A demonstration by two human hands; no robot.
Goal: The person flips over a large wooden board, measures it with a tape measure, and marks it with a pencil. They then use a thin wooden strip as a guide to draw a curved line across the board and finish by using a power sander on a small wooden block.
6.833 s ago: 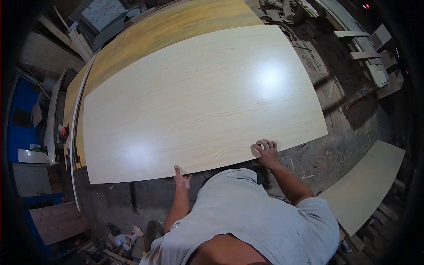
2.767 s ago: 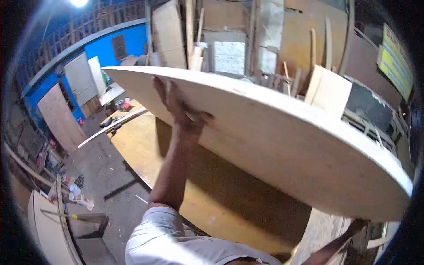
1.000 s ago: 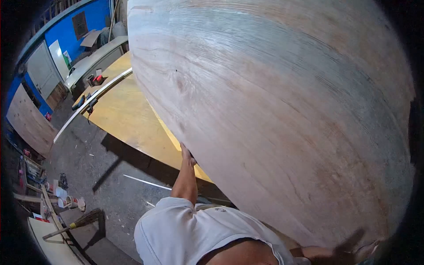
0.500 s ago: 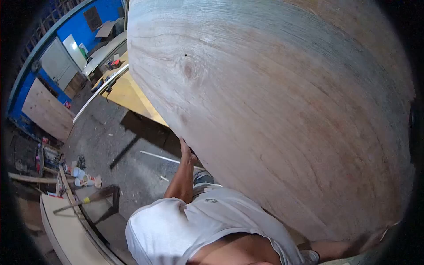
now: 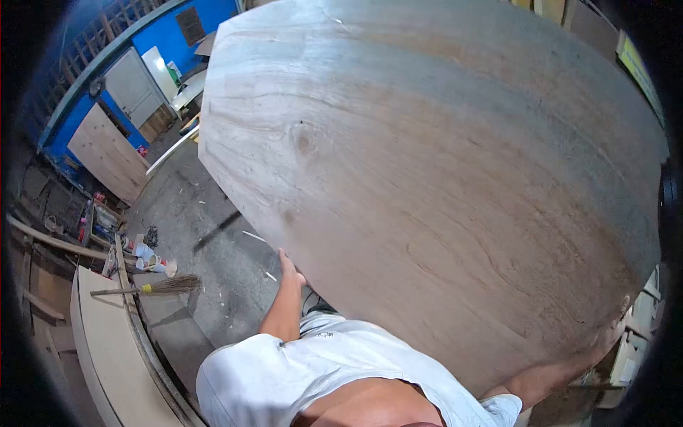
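Observation:
A large plywood sheet (image 5: 427, 199) fills most of the view, tilted up in front of my body. Its face has wavy grain, a knot near the left and a greyish band across the upper part. My left hand (image 5: 290, 270) grips the lower left edge, with the thumb on the near face and the other fingers hidden behind. On the far right, my right hand (image 5: 622, 317) reaches out along the sheet and holds its right edge, its fingertips partly in shadow.
A broom (image 5: 163, 286) rests across boards (image 5: 107, 341) at lower left, near white buckets (image 5: 151, 263). Another wood panel (image 5: 107, 153) leans by the blue wall. Thin strips (image 5: 255, 236) lie on the grey floor. More stacked pieces (image 5: 633, 349) stand at right.
The plywood sheet has shifted and now shows its upper left corner. It covers most of the yellow table seen before. My right hand has come higher and into clearer view.

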